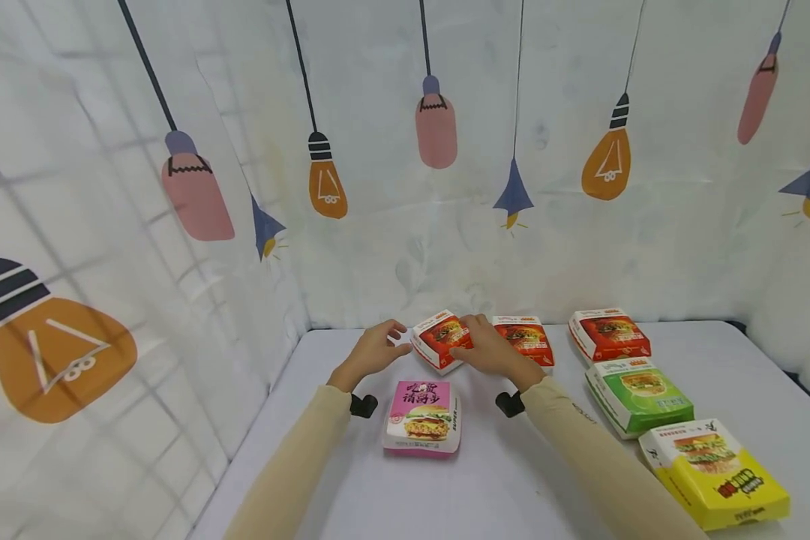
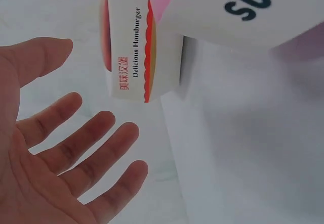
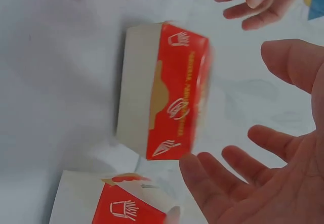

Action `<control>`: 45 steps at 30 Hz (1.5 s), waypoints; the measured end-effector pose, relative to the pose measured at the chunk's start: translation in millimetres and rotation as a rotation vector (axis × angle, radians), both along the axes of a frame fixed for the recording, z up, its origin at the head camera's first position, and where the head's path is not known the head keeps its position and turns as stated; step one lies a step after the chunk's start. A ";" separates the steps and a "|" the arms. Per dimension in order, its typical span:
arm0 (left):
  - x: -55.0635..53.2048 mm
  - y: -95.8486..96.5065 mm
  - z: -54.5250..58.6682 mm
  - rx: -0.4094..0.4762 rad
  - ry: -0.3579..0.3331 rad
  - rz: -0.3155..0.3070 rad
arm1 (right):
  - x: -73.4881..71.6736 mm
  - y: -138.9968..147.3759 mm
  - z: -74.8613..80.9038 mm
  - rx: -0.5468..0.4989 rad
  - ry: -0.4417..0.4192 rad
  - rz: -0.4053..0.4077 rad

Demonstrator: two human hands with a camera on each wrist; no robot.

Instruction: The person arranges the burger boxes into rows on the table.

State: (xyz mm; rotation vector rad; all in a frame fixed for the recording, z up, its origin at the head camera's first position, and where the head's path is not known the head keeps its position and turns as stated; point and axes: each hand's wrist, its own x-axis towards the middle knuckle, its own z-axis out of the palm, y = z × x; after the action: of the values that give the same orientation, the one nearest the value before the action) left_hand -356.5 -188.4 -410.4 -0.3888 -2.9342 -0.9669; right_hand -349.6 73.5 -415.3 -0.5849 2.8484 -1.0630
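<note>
A red-and-white hamburger box [image 1: 440, 341] sits at an angle near the back of the table, between the two hands. To its left is my left hand [image 1: 374, 349], fingers spread, holding nothing; the left wrist view shows a gap between those fingers [image 2: 109, 128] and the box's white side [image 2: 129, 47]. My right hand [image 1: 489, 347] is at the box's right, fingers apart. In the right wrist view one fingertip [image 3: 190, 163] is at the corner of the box [image 3: 174, 97]; whether it touches, I cannot tell. A pink-and-white burger box [image 1: 423, 420] lies nearer, between the forearms.
Another red box [image 1: 525, 341] stands just behind the right hand. Along the right side are a third red box [image 1: 610, 335], a green box [image 1: 640, 394] and a yellow box [image 1: 715, 472]. A patterned white curtain [image 1: 378, 262] hangs behind the white table [image 1: 493, 480].
</note>
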 end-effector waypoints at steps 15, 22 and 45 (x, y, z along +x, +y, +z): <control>-22.6 18.6 -7.7 -0.070 -0.162 -0.103 | -20.8 -10.8 -15.6 0.151 0.009 -0.043; -24.2 21.2 -7.7 -0.072 -0.187 -0.108 | -19.8 -10.2 -20.7 0.151 0.033 -0.006; -25.7 13.0 -10.6 -0.051 -0.242 -0.086 | -18.3 -16.2 -22.7 0.117 0.084 0.038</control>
State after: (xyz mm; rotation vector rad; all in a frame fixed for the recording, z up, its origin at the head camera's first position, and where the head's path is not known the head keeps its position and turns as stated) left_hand -382.2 -175.4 -421.1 -0.4316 -3.1886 -1.0170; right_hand -367.9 57.4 -438.0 -0.6865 2.9335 -0.8788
